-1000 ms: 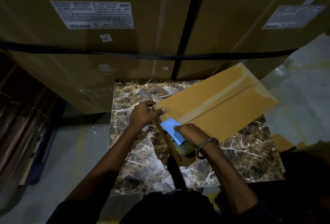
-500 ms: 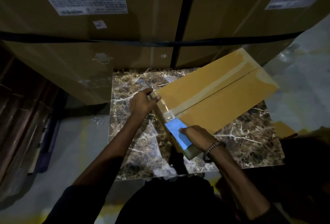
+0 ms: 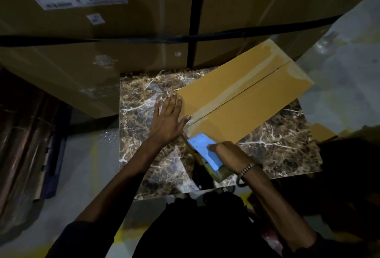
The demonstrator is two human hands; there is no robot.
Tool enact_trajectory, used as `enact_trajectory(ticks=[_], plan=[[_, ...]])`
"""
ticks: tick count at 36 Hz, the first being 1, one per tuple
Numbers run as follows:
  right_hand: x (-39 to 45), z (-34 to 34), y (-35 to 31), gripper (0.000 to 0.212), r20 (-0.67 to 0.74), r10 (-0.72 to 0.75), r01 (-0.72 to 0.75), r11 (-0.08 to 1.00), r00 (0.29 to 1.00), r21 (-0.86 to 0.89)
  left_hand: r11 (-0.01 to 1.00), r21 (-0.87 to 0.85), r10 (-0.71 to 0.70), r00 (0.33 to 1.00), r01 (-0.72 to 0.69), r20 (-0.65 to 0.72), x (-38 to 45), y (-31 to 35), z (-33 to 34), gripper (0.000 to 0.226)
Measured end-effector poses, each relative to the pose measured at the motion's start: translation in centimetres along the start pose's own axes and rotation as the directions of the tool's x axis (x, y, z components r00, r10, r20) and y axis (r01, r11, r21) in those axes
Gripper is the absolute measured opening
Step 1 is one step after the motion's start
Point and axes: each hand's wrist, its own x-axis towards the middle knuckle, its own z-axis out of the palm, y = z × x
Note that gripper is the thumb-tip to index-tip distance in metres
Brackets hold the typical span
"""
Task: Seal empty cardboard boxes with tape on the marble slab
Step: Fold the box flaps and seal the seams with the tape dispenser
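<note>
A long tan cardboard box [image 3: 257, 109] lies diagonally on the brown marble slab [image 3: 287, 148], with clear tape running along its centre seam. My left hand [image 3: 167, 120] lies flat with straight fingers against the box's near end, thumb on the tape at the corner. My right hand [image 3: 228, 155] grips a blue tape dispenser [image 3: 203, 148] just below that end, its tape roll partly hidden under the wrist. A strip of tape stretches from the dispenser to the box's edge.
Large strapped cartons [image 3: 102, 31] with white labels stand right behind the slab. Grey floor [image 3: 82, 175] lies to the left, with dark boards [image 3: 24, 134] at the far left. The slab's near edge is by my body.
My left hand went from pinching the box's end corner to lying flat with fingers spread on it. The dispenser moved down off the box top toward me, trailing tape over the end.
</note>
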Motion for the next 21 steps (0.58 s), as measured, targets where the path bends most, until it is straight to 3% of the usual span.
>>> enact_trajectory(ticks=[2,6,10,12,21], plan=[[-0.6,-0.3,1.9,0.038,-0.004,0.046,-0.046,0.999,0.999,0.006,1.0,0.006,-0.009,1.0,0.009,0.003,0.0,0.2,0.0,0.083],[-0.7,0.1,3.4,0.042,0.023,0.047,-0.047,0.999,0.999,0.022,1.0,0.019,-0.008,1.0,0.008,0.0,-0.1,0.8,-0.2,0.078],[-0.3,0.7,3.9,0.046,-0.031,-0.005,0.007,0.997,0.999,0.074,0.959,0.029,0.283,0.959,-0.283,-0.01,-1.5,1.5,-0.1,0.067],[-0.4,0.7,4.2,0.045,-0.019,-0.023,0.025,0.995,1.0,0.096,0.94,-0.027,0.341,0.94,-0.341,-0.006,-2.2,2.0,0.6,0.066],[-0.9,0.7,7.2,0.053,-0.014,-0.105,0.105,0.99,0.994,0.097,0.948,0.006,0.319,0.948,-0.319,-0.003,-2.7,2.0,1.5,0.058]])
